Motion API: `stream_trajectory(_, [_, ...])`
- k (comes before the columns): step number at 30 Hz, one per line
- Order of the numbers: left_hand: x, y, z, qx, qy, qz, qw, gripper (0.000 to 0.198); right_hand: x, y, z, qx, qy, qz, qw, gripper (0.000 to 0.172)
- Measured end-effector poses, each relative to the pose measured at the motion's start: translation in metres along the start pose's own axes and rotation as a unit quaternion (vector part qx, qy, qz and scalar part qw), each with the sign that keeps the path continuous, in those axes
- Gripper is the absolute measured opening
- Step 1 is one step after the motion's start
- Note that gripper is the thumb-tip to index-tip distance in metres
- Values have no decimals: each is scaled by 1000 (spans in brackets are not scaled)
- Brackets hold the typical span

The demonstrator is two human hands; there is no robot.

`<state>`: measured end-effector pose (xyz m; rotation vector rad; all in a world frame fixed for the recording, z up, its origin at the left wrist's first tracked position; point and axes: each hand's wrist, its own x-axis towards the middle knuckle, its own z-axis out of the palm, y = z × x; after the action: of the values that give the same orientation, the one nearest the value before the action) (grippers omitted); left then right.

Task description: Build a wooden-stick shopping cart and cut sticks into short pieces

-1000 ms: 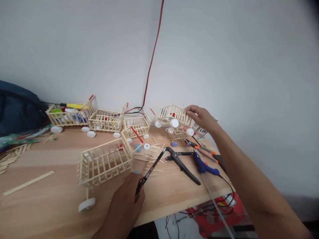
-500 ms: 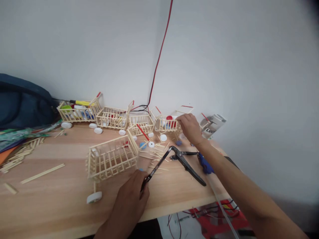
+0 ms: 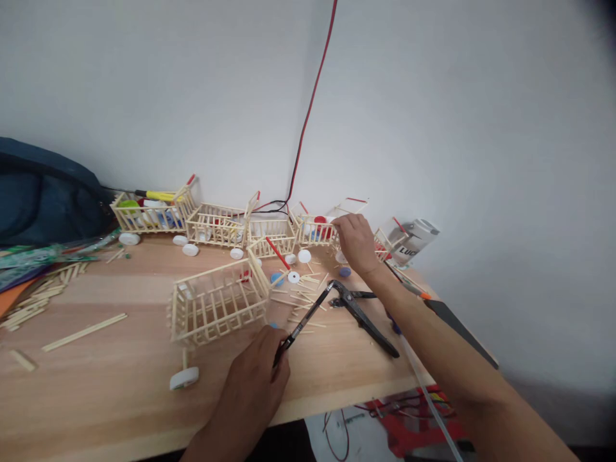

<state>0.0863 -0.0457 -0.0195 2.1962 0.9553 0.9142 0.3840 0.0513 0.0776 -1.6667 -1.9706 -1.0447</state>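
My right hand [image 3: 359, 245] has its fingers closed at the right end of a small stick-built shopping cart [image 3: 316, 235] holding red and blue caps, near the wall. In my left hand [image 3: 257, 369], near the table's front, is a slim black pen-like tool [image 3: 302, 323]. Its far tip reaches the head of black pliers [image 3: 363, 321] lying on the table; whether they touch I cannot tell. Left of that hand stands a larger stick cart [image 3: 219, 308] with white wheels and a red handle bar. My right hand hides part of the cart it grips.
Several stick carts, including a filled one [image 3: 153, 215], line the wall. Loose sticks [image 3: 84, 332] and bottle caps [image 3: 277, 279] lie about the wooden table [image 3: 115, 398]. A dark blue bag [image 3: 45, 196] is at left; a white can [image 3: 418, 242] and dark flat blade [image 3: 459, 330] are at right.
My right hand has shifted left along the wall with the small cart, uncovering another cart beside the can and more of the dark flat blade. My left hand and its tool stay nearly still.
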Motion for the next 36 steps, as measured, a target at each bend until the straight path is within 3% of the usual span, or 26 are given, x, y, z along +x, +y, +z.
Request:
stream_trajectory(8, [-1,-2,3,-9,-1,-3,1000,22,-26,0,25,-21,-90,22,995,23])
stream_trajectory(16, [-2,-2,5,-14,-6,-17,1000,24,-27,-6,14,-69,-199,21,977,13])
stream_trajectory(24, [-1,6,-4,-20,-35,-9,999,23,-21,-6,10,-37,-218,23,975,17])
stream_trajectory(27, [-2,8,-5,-16,-53,-2,998,21,-26,-2,0,-1,-191,25,981,24])
stream_trajectory(31, [-9,14,-7,-31,-67,11,997,23,-34,-6,-31,107,-103,55,987,24])
stream_trajectory(33, [-17,20,-11,-55,-65,8,996,25,-34,-17,-50,191,-100,66,974,26])
stream_trajectory(36, [-35,27,-25,-101,-61,0,993,18,-26,-44,-73,328,-133,80,932,32])
